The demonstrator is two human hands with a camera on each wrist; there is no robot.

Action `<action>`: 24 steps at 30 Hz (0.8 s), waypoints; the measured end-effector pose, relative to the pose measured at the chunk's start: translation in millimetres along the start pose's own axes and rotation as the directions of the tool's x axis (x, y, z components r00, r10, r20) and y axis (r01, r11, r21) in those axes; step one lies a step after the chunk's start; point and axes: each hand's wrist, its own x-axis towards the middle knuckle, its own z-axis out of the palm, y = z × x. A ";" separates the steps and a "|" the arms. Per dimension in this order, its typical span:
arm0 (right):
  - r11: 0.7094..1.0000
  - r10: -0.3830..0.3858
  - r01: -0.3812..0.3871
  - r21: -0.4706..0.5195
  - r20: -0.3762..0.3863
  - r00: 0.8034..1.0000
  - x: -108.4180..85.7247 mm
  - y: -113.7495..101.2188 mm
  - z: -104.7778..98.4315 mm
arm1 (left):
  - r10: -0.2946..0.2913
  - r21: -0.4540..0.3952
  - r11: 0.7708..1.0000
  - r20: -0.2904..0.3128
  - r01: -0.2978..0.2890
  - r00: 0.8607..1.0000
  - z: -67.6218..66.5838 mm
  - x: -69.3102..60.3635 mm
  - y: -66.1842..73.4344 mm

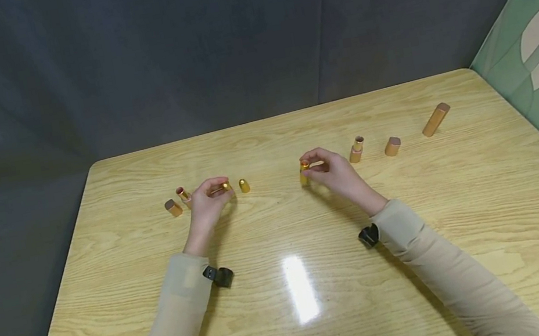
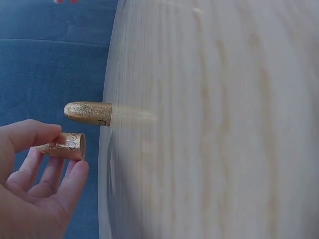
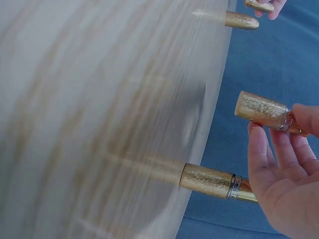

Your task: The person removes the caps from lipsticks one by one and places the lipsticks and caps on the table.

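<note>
My left hand (image 1: 207, 204) pinches a gold bullet-shaped lipstick cap (image 2: 65, 146) by its tapered end, open end toward the table. A second gold cap (image 1: 244, 185) stands upright on the table just right of that hand. My right hand (image 1: 336, 175) pinches a gold lipstick base (image 3: 261, 110) near its shiny collar, between thumb and fingers, held off the table. Another gold lipstick base (image 3: 207, 180) stands upright on the table close by; in the right wrist view its upper end is partly hidden by the hand.
Left of the left hand stand a copper cap (image 1: 173, 208) and an uncapped lipstick base (image 1: 182, 193), partly covered by the hand. To the right are another uncapped base (image 1: 357, 150), a copper cap (image 1: 392, 146) and a closed copper lipstick (image 1: 436, 119). A dark curtain (image 1: 199, 56) hangs behind the table.
</note>
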 end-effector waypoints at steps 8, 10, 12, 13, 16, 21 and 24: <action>0.999 0.005 -0.005 -0.045 -0.014 1.000 0.7 2.7 1.4 | -0.017 0.011 1.000 0.008 0.017 1.000 0.7 1.4 -1.0; 0.999 0.007 -0.008 -0.053 -0.019 1.000 1.2 3.4 1.6 | -0.021 0.018 1.000 0.012 0.021 1.000 1.0 2.3 -1.9; 0.998 0.011 -0.012 -0.054 -0.024 1.000 1.4 4.3 1.8 | -0.026 0.024 0.999 0.016 0.025 1.000 1.4 3.0 -2.6; 0.998 0.016 -0.018 -0.055 -0.025 1.000 1.4 4.6 1.5 | -0.030 0.023 0.999 0.017 0.029 0.999 1.6 3.1 -2.4; 0.999 0.025 -0.026 -0.045 -0.023 0.999 1.3 5.3 0.7 | -0.031 0.033 0.999 0.026 0.030 0.999 1.8 3.9 -3.5; 0.998 0.042 -0.042 -0.047 -0.013 0.999 2.3 5.0 0.7 | -0.023 0.039 0.999 0.032 0.022 0.999 1.1 3.9 -3.9; 0.998 0.042 -0.043 -0.053 -0.010 0.999 2.7 3.9 1.1 | -0.029 0.038 0.999 0.036 0.028 0.999 0.9 4.2 -3.8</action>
